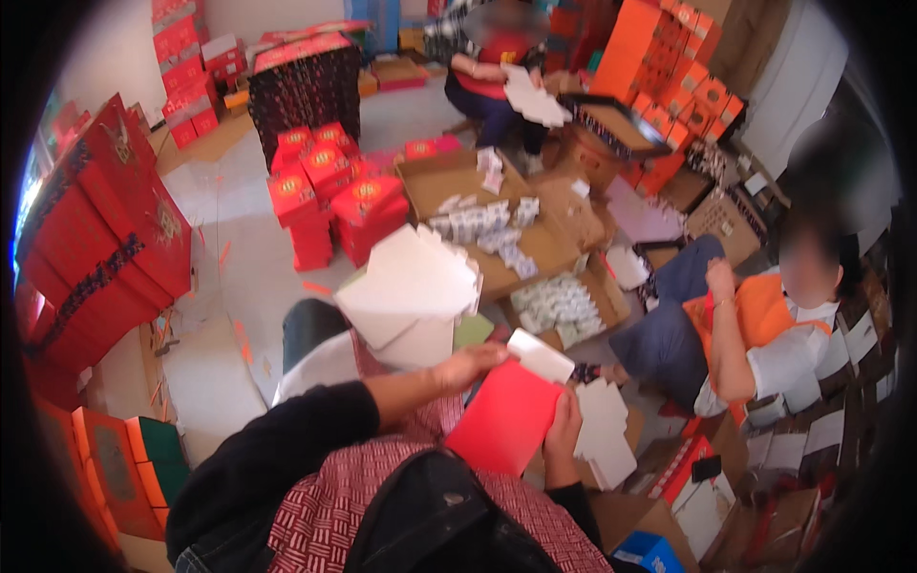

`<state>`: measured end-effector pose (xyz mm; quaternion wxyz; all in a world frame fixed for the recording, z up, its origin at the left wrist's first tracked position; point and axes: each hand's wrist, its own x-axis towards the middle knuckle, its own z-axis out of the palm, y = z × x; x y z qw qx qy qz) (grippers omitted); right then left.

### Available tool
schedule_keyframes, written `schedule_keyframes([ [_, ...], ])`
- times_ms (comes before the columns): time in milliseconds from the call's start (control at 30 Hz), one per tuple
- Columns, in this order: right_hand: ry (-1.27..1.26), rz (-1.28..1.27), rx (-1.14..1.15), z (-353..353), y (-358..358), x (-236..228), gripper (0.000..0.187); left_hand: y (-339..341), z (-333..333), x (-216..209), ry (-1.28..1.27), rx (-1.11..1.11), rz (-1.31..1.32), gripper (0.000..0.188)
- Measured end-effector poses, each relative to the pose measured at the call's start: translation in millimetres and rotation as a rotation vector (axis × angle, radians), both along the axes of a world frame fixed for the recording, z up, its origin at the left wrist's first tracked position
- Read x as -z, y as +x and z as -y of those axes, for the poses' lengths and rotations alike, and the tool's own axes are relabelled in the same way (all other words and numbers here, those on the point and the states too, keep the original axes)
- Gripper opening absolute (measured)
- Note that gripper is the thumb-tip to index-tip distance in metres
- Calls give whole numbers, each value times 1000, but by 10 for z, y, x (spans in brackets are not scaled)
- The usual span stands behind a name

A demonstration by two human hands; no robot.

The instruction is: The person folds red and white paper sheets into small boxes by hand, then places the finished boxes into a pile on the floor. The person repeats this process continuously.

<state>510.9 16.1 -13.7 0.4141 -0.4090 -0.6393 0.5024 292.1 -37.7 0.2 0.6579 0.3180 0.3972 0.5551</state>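
Observation:
In front of my lap I hold a red box (504,417), with a white flap (541,356) standing out from its far end. My left hand (471,366) is closed at the far left corner, its fingers beside the flap. Along the right side, my right hand (564,426) grips the box, fingers partly hidden. Just beyond my left hand lies a pile of flat white card blanks (409,286) over my knees. More white blanks (604,435) lie to the right of my right hand.
Ahead are a shallow carton (417,184) with small white packets and a carton (621,307) of pale packets. Red boxes (310,181) are stacked ahead left; large red cartons (115,220) stand left. One person sits at right, another at the back holding white card.

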Motion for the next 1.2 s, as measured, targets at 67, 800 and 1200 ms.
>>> schedule_keyframes([
  [67, -118, -90, 10, -25, 15, -74, 24, 8, -80, -25, -63, -6, 209, 37],
  [800, 185, 235, -131, -162, -236, -298, 25, -286, -17, -243, 97, -99, -114, 24],
  [1200, -94, -287, -58, -47, -217, -4, 31, -403, 101, -102, -27, -136, -65, 25],
])
